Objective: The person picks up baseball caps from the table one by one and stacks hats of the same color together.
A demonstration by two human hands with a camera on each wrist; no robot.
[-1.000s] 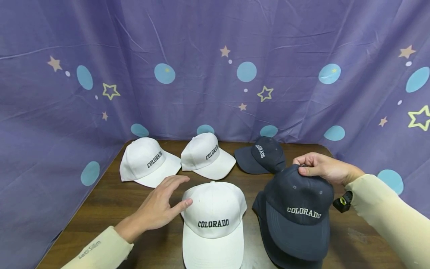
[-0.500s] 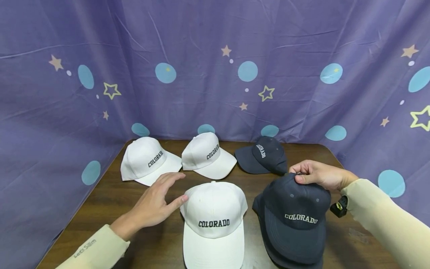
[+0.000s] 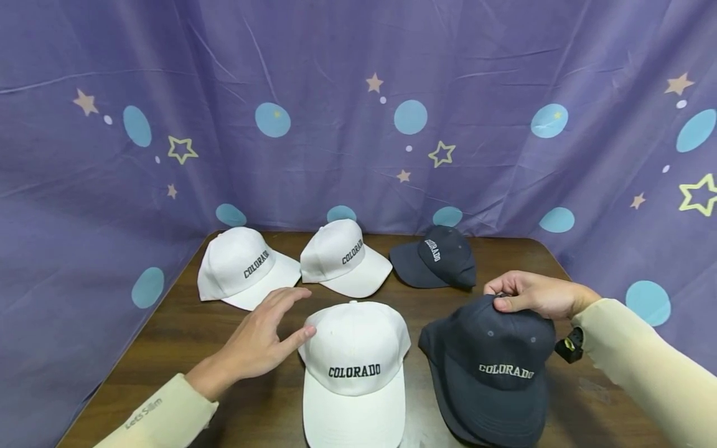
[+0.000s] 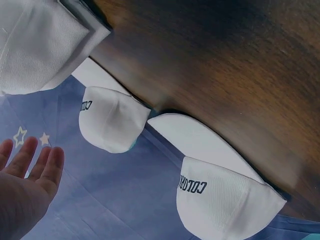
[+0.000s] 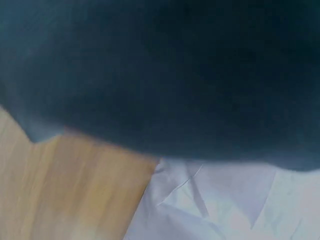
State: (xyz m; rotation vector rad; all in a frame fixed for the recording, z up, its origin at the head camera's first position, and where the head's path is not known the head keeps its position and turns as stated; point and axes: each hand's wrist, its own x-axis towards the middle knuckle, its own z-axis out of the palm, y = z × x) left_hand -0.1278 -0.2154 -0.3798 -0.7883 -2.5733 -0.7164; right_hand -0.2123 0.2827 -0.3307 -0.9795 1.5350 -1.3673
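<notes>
The wooden counter (image 3: 179,339) bears white caps (image 3: 238,264) at ten, twelve and six o'clock, a dark cap (image 3: 434,260) at one and a lower dark cap (image 3: 439,368) at four.

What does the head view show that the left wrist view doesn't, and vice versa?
Only the head view: the right hand pinching the top of the front dark cap, and the rear dark cap.
Only the left wrist view: the palm side of the left hand.
Both: the left hand, front white cap, rear left white cap, rear middle white cap, wooden table and patterned curtain.
</notes>
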